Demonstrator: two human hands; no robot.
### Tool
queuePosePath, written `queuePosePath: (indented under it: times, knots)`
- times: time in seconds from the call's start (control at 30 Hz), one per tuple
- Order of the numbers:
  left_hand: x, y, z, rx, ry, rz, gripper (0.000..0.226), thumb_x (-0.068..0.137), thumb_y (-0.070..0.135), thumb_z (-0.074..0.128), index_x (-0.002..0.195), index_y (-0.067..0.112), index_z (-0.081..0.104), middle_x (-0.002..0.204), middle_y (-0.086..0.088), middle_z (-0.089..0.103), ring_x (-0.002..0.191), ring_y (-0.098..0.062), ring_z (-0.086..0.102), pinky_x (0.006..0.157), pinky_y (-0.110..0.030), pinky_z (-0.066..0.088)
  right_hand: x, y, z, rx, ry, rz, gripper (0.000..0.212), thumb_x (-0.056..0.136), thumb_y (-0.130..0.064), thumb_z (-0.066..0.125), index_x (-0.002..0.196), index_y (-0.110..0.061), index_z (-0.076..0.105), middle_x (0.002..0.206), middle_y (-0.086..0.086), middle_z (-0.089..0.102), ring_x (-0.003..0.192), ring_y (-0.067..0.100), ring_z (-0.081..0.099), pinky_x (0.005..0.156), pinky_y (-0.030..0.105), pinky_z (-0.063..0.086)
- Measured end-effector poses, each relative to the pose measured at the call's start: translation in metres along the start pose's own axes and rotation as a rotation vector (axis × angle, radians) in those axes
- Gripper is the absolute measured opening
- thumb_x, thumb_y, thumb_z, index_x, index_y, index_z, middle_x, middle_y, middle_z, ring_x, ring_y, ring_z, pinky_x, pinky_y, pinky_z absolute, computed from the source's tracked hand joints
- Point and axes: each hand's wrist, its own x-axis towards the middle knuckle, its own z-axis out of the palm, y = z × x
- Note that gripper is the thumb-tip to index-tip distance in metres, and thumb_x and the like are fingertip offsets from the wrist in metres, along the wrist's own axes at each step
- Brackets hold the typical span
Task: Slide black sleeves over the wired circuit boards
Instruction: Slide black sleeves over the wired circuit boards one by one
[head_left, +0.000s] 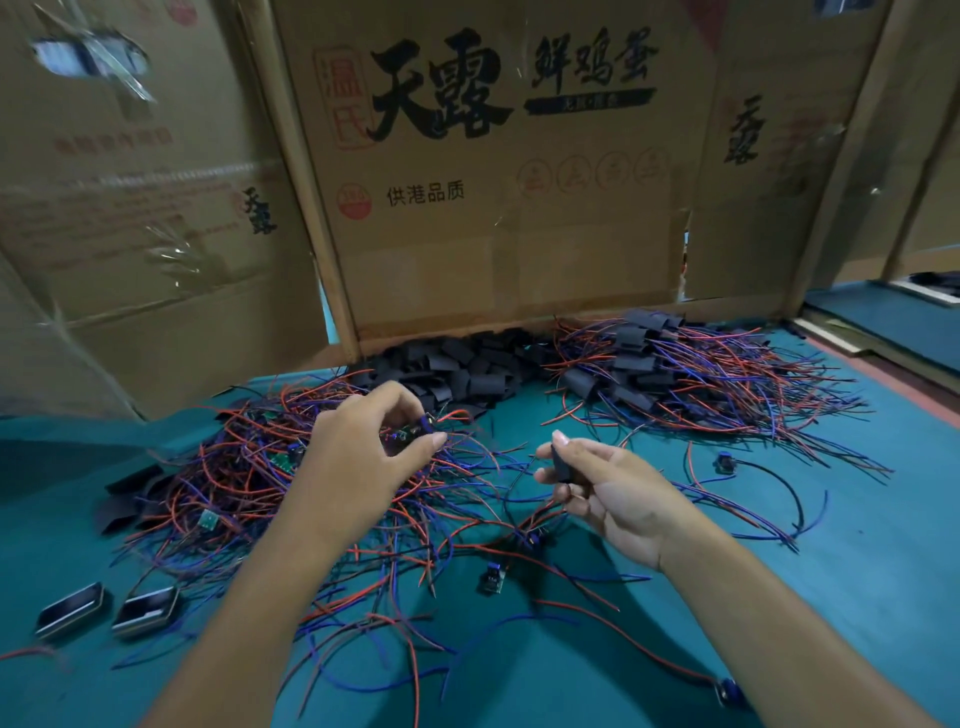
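Observation:
My left hand (358, 457) pinches a small wired circuit board (410, 431) just above a tangled heap of red and blue wired boards (249, 478) on the left of the teal table. A short way to the right, my right hand (608, 488) holds one black sleeve (562, 462) upright between thumb and fingers. The two hands are apart. A pile of loose black sleeves (457, 369) lies behind them against the cardboard. At the back right is a heap of boards wearing black sleeves (675, 374), wires trailing out.
Cardboard box walls (493, 208) close off the back and left. Two small dark metal-edged housings (109, 610) lie at the front left. Loose wired boards (493, 577) and stray wires (753, 493) are scattered on the teal mat (779, 597).

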Motion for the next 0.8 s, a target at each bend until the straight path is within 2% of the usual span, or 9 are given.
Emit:
queuePosePath:
  times: [0.1, 0.17, 0.27, 0.37, 0.47, 0.53, 0.67, 0.73, 0.8]
  knots:
    - [0.000, 0.014, 0.000, -0.128, 0.080, 0.014, 0.018, 0.086, 0.031, 0.075, 0.086, 0.025, 0.058, 0.085, 0.012, 0.064, 0.084, -0.003, 0.059, 0.072, -0.014, 0.043, 0.001, 0.001, 0.001, 0.005, -0.007, -0.007, 0.047, 0.075, -0.038, 0.070, 0.105, -0.002, 0.066, 0.082, 0.012, 0.067, 0.057, 0.010, 0.050, 0.045, 0.017, 0.042]
    - [0.003, 0.024, -0.002, -0.338, 0.103, -0.022, 0.018, 0.084, 0.024, 0.078, 0.088, 0.022, 0.060, 0.079, 0.011, 0.066, 0.074, -0.004, 0.061, 0.069, -0.014, 0.045, 0.001, 0.001, 0.001, 0.005, -0.015, -0.015, 0.047, 0.074, -0.038, 0.071, 0.105, -0.002, 0.067, 0.082, 0.010, 0.068, 0.057, 0.010, 0.051, 0.046, 0.016, 0.043]
    - [-0.002, 0.034, -0.003, -0.871, -0.012, -0.146, 0.025, 0.072, 0.024, 0.080, 0.093, 0.015, 0.070, 0.080, -0.005, 0.070, 0.072, -0.017, 0.067, 0.070, -0.022, 0.055, 0.002, 0.002, -0.001, -0.046, -0.027, -0.041, 0.045, 0.073, -0.035, 0.074, 0.103, -0.001, 0.069, 0.087, 0.010, 0.071, 0.060, 0.009, 0.055, 0.051, 0.017, 0.045]
    - [-0.012, 0.035, 0.003, -1.119, -0.128, -0.257, 0.016, 0.075, 0.022, 0.075, 0.087, 0.012, 0.071, 0.074, -0.010, 0.061, 0.059, -0.019, 0.057, 0.054, -0.024, 0.050, 0.002, 0.003, 0.001, -0.178, -0.033, -0.119, 0.025, 0.083, -0.021, 0.074, 0.100, -0.003, 0.070, 0.087, 0.012, 0.068, 0.064, 0.013, 0.055, 0.053, 0.020, 0.044]
    - [-0.013, 0.031, 0.013, -1.205, -0.101, -0.382, 0.008, 0.081, 0.018, 0.064, 0.080, 0.010, 0.065, 0.064, -0.005, 0.040, 0.041, -0.012, 0.033, 0.041, -0.024, 0.021, -0.005, 0.001, 0.006, -0.352, -0.066, -0.257, 0.017, 0.086, -0.015, 0.073, 0.100, -0.006, 0.068, 0.074, 0.009, 0.061, 0.061, 0.016, 0.050, 0.053, 0.022, 0.043]
    - [-0.014, 0.030, 0.018, -1.250, -0.054, -0.457, 0.022, 0.082, 0.029, 0.062, 0.083, 0.007, 0.064, 0.060, 0.000, 0.032, 0.037, -0.008, 0.022, 0.041, -0.024, 0.011, -0.014, -0.002, 0.012, -0.458, -0.218, -0.306, 0.017, 0.087, -0.013, 0.072, 0.101, -0.005, 0.067, 0.075, 0.004, 0.063, 0.062, 0.016, 0.052, 0.055, 0.022, 0.045]
    - [-0.025, 0.028, 0.023, -1.119, 0.032, -0.367, 0.037, 0.081, 0.040, 0.065, 0.088, 0.003, 0.061, 0.061, 0.001, 0.034, 0.043, -0.010, 0.023, 0.041, -0.024, 0.016, -0.034, -0.002, 0.028, -0.526, -0.709, -0.196, 0.023, 0.089, -0.010, 0.067, 0.112, -0.007, 0.067, 0.100, 0.008, 0.070, 0.086, 0.017, 0.061, 0.080, 0.028, 0.051]
    - [-0.026, 0.026, 0.022, -1.051, 0.099, -0.316, 0.032, 0.080, 0.037, 0.066, 0.084, 0.005, 0.061, 0.064, -0.002, 0.044, 0.046, -0.013, 0.031, 0.040, -0.023, 0.023, -0.039, 0.002, 0.039, -0.411, -0.749, -0.232, 0.027, 0.088, -0.010, 0.067, 0.115, -0.010, 0.068, 0.120, 0.018, 0.065, 0.105, 0.021, 0.059, 0.095, 0.035, 0.047]
    - [-0.026, 0.024, 0.020, -0.995, 0.143, -0.295, 0.020, 0.085, 0.029, 0.063, 0.079, 0.010, 0.065, 0.065, -0.005, 0.050, 0.048, -0.015, 0.037, 0.041, -0.023, 0.030, -0.039, 0.005, 0.050, -0.228, -0.610, -0.367, 0.025, 0.085, -0.014, 0.068, 0.110, -0.012, 0.070, 0.130, 0.014, 0.062, 0.119, 0.023, 0.058, 0.104, 0.040, 0.044]
